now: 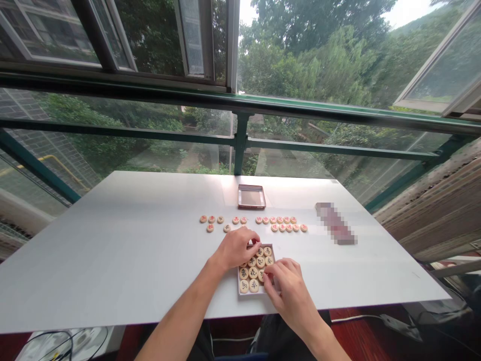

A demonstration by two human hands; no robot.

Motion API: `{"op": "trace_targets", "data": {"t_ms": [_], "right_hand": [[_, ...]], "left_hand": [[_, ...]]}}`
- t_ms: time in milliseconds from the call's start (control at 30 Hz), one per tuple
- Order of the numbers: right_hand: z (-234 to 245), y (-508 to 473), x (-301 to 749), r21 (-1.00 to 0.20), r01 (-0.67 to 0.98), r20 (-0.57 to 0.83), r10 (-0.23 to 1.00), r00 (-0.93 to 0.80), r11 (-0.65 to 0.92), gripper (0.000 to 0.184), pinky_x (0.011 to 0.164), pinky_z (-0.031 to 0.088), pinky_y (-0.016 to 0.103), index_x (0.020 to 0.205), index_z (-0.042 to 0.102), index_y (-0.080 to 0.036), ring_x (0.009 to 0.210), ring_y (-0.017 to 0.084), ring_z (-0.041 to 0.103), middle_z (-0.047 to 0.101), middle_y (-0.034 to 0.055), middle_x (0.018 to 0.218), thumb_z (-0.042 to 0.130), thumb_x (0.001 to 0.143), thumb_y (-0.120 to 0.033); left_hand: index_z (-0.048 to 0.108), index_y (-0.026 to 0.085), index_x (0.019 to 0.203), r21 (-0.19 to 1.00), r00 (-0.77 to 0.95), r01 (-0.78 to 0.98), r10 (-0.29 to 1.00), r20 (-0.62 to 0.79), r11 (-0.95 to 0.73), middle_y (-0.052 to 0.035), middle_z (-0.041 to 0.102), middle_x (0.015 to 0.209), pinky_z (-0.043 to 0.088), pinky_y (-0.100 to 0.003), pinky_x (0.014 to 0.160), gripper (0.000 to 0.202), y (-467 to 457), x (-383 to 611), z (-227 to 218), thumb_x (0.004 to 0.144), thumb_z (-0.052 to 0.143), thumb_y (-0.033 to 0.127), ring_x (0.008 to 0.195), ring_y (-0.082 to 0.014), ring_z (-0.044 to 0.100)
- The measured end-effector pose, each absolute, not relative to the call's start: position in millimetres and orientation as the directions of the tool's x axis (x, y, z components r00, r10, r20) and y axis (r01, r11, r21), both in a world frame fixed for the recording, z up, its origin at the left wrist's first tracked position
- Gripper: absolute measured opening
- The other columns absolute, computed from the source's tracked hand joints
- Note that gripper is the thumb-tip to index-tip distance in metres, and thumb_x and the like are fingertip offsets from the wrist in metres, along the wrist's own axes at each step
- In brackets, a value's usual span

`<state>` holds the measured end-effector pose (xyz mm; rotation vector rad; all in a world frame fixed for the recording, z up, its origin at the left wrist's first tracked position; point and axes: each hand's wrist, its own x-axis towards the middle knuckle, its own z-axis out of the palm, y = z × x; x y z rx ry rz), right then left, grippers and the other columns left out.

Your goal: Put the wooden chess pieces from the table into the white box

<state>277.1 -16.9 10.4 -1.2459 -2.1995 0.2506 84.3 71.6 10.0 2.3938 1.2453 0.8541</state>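
A shallow box near the front edge of the white table holds rows of round Chinese chess pieces with black characters. My left hand is over the box's far left corner, thumb and forefinger closed together; anything between them is hidden. At the box's right side, my right hand has its fingertips closed at a chess piece in the box and partly covers it. Beyond the box, red-marked chess pieces and a few dark-marked ones lie in two loose rows, partly hidden behind my left hand.
An open, shallow tray or lid lies behind the rows of pieces. To the right is a blurred-out oblong object. The white table reaches a green railing and windows. Cables and a power strip are below the table.
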Motion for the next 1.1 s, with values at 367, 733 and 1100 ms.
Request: {"op": "trace_targets", "data": {"t_ms": [367,733,1100], "right_hand": [[21,-36,286,-0.368,0.666,0.402,0.757,-0.516,0.649,0.025,0.099,0.043,0.045,0.114,0.065,-0.027,0.111,0.025,0.059,0.070,0.0037,0.112,0.055,0.094,-0.013],[21,-37,284,-0.333,0.694,0.370,0.766,-0.526,0.638,0.030,0.102,0.040,0.047,0.123,0.061,-0.027,0.110,0.023,0.063,0.070,0.0053,0.114,0.052,0.096,-0.016],[21,-34,286,-0.454,0.625,0.354,0.773,-0.527,0.635,0.023,0.102,0.046,0.047,0.116,0.062,-0.025,0.106,0.022,0.062,0.066,0.0067,0.111,0.054,0.096,-0.016]], "left_hand": [[0.069,0.021,0.091,0.502,0.450,0.643,0.816,0.364,-0.578,-0.0020,0.071,0.083,0.046,-0.028,0.070,0.014,72,85,8,0.092,0.056,0.025,0.076,-0.0168,0.062],[0.069,0.022,0.091,0.519,0.439,0.640,0.824,0.358,-0.567,-0.0016,0.069,0.082,0.046,-0.027,0.070,0.014,72,85,7,0.093,0.056,0.027,0.075,-0.0161,0.061],[0.068,0.023,0.093,0.562,0.429,0.623,0.838,0.337,-0.545,-0.0016,0.069,0.085,0.047,-0.026,0.067,0.015,70,85,9,0.094,0.055,0.030,0.074,-0.0158,0.062]]}}
